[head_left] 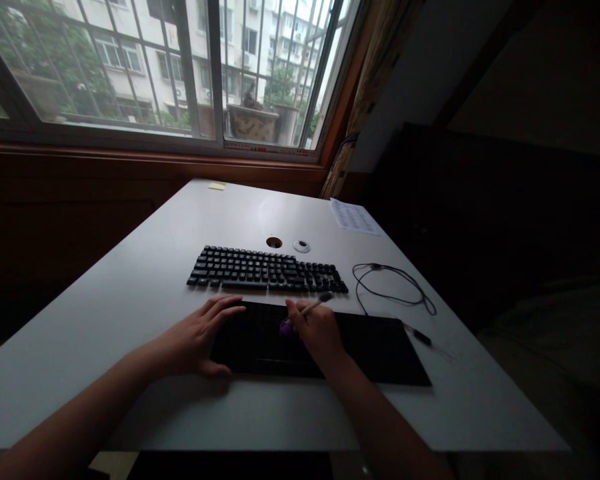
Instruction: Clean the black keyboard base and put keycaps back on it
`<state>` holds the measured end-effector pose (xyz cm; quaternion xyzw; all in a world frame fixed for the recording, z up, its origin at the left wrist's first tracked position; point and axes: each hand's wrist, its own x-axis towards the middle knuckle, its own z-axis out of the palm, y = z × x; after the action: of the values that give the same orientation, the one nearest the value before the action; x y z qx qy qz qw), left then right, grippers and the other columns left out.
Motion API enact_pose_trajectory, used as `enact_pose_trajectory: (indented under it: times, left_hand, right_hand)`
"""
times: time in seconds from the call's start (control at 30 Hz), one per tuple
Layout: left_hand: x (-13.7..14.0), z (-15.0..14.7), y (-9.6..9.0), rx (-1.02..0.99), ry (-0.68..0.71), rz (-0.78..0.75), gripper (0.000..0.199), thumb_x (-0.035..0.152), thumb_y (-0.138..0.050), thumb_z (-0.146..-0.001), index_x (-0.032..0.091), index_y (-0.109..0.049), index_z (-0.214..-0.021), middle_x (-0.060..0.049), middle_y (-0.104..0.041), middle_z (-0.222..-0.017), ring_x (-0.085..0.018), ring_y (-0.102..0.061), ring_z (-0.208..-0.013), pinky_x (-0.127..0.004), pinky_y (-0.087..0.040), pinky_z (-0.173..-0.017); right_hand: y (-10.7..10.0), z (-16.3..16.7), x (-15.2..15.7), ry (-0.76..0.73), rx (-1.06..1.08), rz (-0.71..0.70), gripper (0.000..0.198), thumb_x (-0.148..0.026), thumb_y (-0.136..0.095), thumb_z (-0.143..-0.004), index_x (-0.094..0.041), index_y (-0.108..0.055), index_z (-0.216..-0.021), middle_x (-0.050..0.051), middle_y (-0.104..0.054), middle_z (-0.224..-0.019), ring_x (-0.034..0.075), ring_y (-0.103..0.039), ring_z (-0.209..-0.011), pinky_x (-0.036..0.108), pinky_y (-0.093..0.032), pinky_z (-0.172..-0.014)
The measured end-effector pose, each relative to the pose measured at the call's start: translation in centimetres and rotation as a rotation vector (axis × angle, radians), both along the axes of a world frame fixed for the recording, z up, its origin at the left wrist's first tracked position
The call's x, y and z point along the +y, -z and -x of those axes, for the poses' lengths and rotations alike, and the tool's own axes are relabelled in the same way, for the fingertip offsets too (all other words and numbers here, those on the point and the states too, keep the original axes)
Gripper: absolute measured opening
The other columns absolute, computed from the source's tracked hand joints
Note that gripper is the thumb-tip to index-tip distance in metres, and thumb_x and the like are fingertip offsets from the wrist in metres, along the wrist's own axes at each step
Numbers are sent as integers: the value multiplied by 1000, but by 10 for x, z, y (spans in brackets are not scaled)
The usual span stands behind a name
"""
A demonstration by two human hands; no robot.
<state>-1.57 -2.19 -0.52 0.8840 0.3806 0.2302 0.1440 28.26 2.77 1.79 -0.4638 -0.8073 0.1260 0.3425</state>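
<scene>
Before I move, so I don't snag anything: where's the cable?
In the head view, the cable lies looped on the right of the desk, beside the keyboard and beyond the panel.

The left hand (197,340) grips the left end of a black panel (385,350); the right (323,333) holds a brush (311,307) over it, below rows of keys (250,270)

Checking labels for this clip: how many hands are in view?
2: the left hand at the left end of the black panel, the right hand over that panel, holding a brush-like tool. No others show.
</scene>
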Motion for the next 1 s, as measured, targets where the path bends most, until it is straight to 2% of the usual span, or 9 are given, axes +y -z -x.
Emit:
enact_pose_trajectory:
  times: [0.27,0.43,0.7,1.0]
  left_hand:
    - [-1,0,-3,25,-13,16,108,52,-88,-71,28,-28,-158,-17,-33,-162,-43,-36,-145,-66,-41,-115]
    - [-1,0,-1,27,-15,14,109,53,-88,-71,27,-28,-158,-17,-32,-163,-43,-35,-146,-65,-40,-116]
    - [0,0,0,18,-15,10,110,54,-88,-70,28,-27,-159,-17,-33,-163,-42,-36,-146,-65,-40,-116]
    - [-1,0,-1,20,-12,8,110,55,-88,-71,28,-26,-159,-17,-33,-162,-42,-36,-145,-64,-40,-116]
  right_hand:
    - [4,-1,0,12,46,64,60,-60,-42,-106,-20,-64,-66,-2,-62,-54,12,-60,-47,24,-42,-57]
    - [3,-3,0,9,69,90,59,-60,-43,-105,-20,-63,-66,-1,-64,-56,12,-61,-47,24,-43,-57]
    - [5,-5,1,-35,182,242,56,-60,-47,-103,-20,-65,-68,-1,-63,-53,12,-61,-46,22,-43,-52]
    - [0,-1,-4,-162,96,197,59,-58,-44,-105,-19,-64,-66,0,-62,-53,12,-60,-49,21,-42,-52]
